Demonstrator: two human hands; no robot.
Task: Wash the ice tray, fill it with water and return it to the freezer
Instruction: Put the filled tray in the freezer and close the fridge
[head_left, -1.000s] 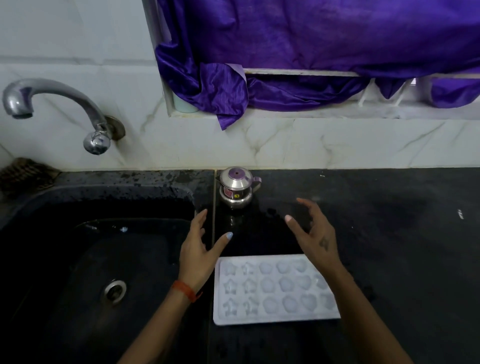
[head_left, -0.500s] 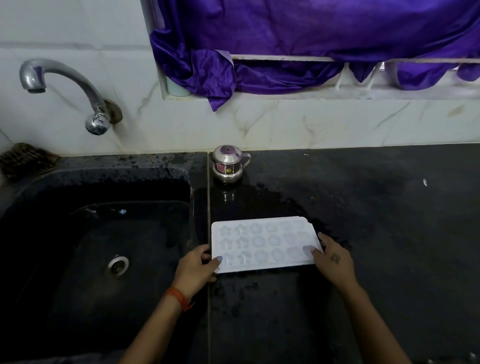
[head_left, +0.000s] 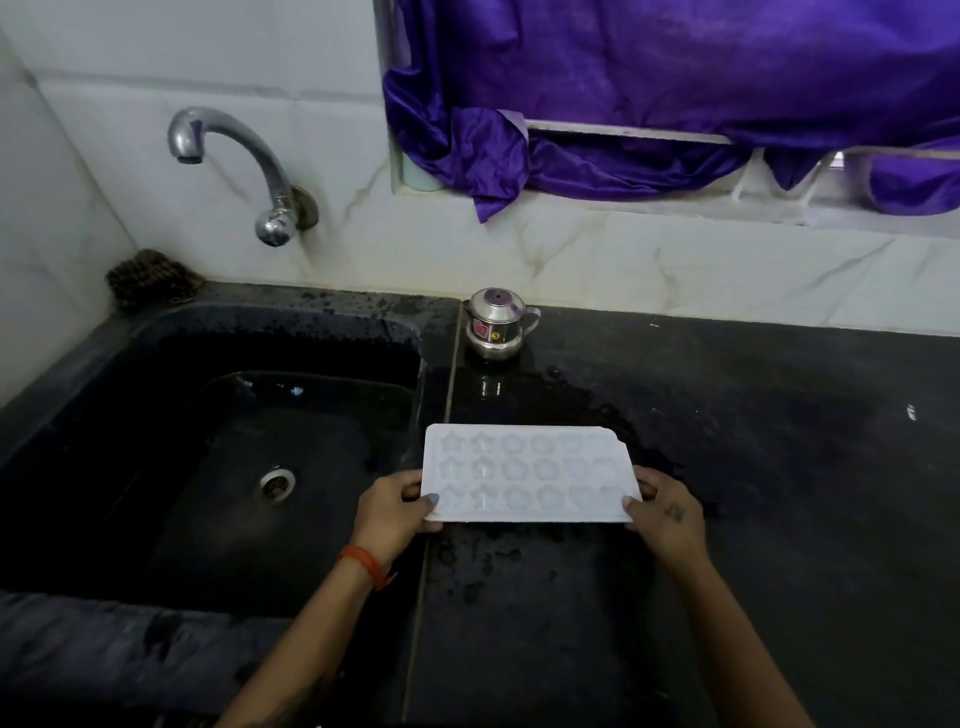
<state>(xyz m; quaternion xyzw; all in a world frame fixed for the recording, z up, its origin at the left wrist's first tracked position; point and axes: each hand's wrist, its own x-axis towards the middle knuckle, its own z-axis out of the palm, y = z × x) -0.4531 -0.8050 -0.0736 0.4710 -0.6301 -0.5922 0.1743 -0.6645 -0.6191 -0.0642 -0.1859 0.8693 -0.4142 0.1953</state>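
A white ice tray (head_left: 527, 472) with star and flower shaped cups is held over the wet black counter (head_left: 753, 467), just right of the sink. My left hand (head_left: 392, 512) grips its near left corner, thumb on top. Its near right corner is pinched by my right hand (head_left: 667, 514). The tray's far edge points toward the wall. The black sink (head_left: 156, 441) lies to the left, with a drain (head_left: 276, 483) in its floor. A curved chrome tap (head_left: 234, 156) sticks out of the wall above the sink; no water runs from it.
A small steel pot with a lid (head_left: 497, 323) stands at the back of the counter by the sink's edge. A dark scrubber (head_left: 150, 280) sits in the sink's back left corner. Purple cloth (head_left: 675, 93) hangs over a window ledge above.
Both hands came down from above the tray and closed on its near corners. The tray has risen slightly off the counter. The view has shifted, so the sink now shows more fully.
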